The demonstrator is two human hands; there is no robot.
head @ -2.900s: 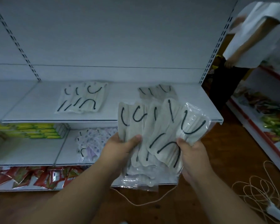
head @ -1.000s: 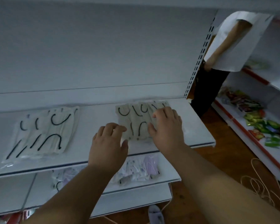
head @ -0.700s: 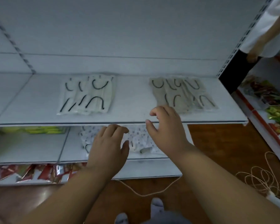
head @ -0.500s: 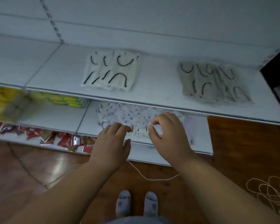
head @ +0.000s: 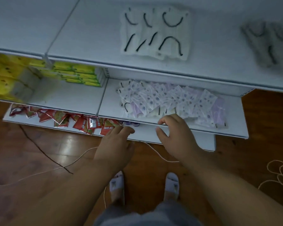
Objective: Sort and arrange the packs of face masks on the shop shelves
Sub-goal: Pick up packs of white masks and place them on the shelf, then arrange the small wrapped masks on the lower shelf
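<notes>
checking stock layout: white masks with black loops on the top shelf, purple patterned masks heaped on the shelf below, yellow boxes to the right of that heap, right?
Not quite. The head view shows the yellow boxes to the left of the purple patterned masks, past a divider, not right. The white masks do lie on the top shelf, with the heap on the shelf below.

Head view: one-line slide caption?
Both empty hands, left and right, reach toward jumbled patterned mask packs on the middle shelf.

The person's two forearms are bare, with no sleeves, watch or rings showing on the left hand [head: 115,144] or the right hand [head: 176,137]. At the lower centre of the frame are grey trousers [head: 145,216] and pale grey open-toed slippers [head: 117,185].
</notes>
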